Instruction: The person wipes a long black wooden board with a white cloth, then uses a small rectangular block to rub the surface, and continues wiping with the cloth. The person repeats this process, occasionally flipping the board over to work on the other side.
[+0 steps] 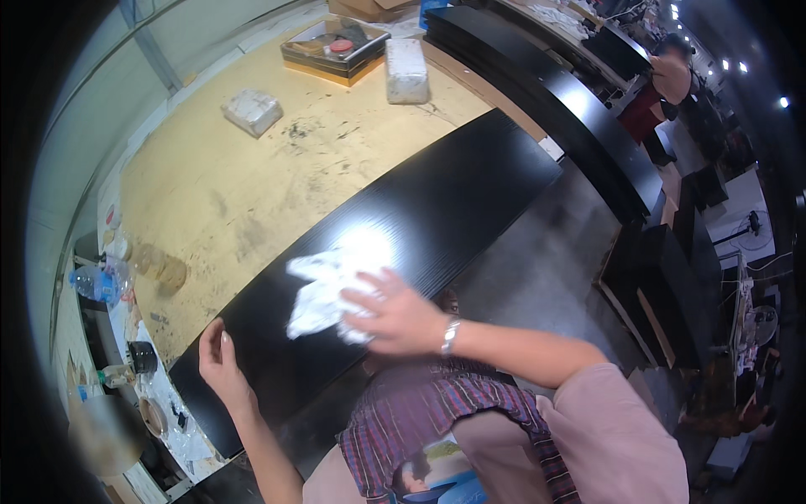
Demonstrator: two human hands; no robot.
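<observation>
A long black board (pixel 453 189) with a wood-grain face lies slantwise on the yellowish worktable (pixel 227 197), with a bright glare near its middle. My right hand (pixel 395 317) presses a crumpled white cloth (pixel 315 294) onto the board's face. The fingers spread over the cloth and hold it. Further left, my left hand (pixel 222 367) grips the board's far edge, its thumb on the upper side. The undersides of its other fingers are hidden.
Two whitish wrapped blocks (pixel 253 112) (pixel 407 71) and an open box of odds and ends (pixel 336 50) sit on the table. Plastic bottles (pixel 94 284) stand at left. Stacked black boards (pixel 562 101) rise at the right; beyond them is another person (pixel 667 84).
</observation>
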